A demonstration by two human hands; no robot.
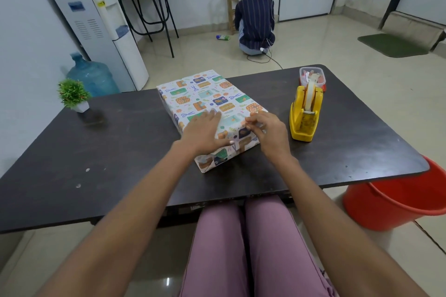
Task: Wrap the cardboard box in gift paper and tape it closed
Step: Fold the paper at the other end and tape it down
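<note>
Right hand: our right hand point(266, 131) curls at the near right edge of the wrapped box point(212, 116), thumb and fingers pinching the gift paper point(205, 94) at the top corner of the near end.
Left hand: our left hand point(205, 131) lies flat on the top of the box, fingers spread straight, thumb stretched along the near end and pressing the fold.
Tape strip: a small pale piece, apparently tape point(235, 146), sits on the near end face just beside the left thumb tip.
Box: fully covered in patterned paper, lying flat at the middle of the dark table point(96, 164), long side running away from us.
Tape dispenser: a yellow tape dispenser point(305, 113) stands on the table near the right of the box, apart from it.
Container: a clear plastic container point(312, 77) with a red base sits just behind the dispenser.
Plant: a small potted plant point(73, 95) stands at the far left of the table.
Floor: a red bucket point(398, 202) stands beside the table's right end; a person point(255, 19) crouches by the far wall.
</note>
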